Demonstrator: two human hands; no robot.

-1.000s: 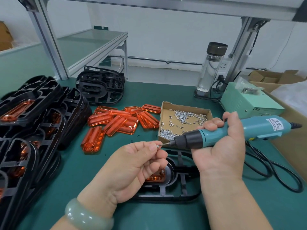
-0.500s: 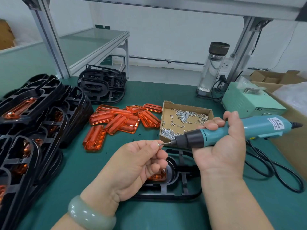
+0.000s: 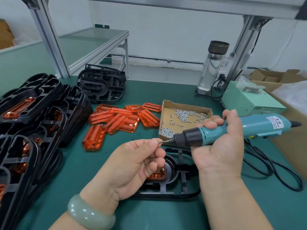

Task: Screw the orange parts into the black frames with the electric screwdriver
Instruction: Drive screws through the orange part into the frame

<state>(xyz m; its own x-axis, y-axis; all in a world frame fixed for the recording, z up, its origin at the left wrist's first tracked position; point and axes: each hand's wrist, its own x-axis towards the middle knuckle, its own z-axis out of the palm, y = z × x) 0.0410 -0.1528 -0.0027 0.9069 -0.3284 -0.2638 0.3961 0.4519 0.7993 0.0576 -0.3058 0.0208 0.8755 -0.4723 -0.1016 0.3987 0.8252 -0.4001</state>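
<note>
One screw-loading step: pinching what seems a screw (image 3: 158, 142) in left hand (image 3: 132, 165) fingers (image 3: 151, 143) onto the electric screwdriver (image 3: 232, 130) gripped by right hand (image 3: 221, 148), above the orange part (image 3: 156, 176) in the black frame (image 3: 184, 178) on the desk (image 3: 83, 171); next, driving squarely.

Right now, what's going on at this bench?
The left hand pinches a small screw against the bit tip of the electric screwdriver, which the right hand grips above a black frame on the green mat. An orange part sits in that frame. Loose screws lie in the cardboard tray behind.
</note>
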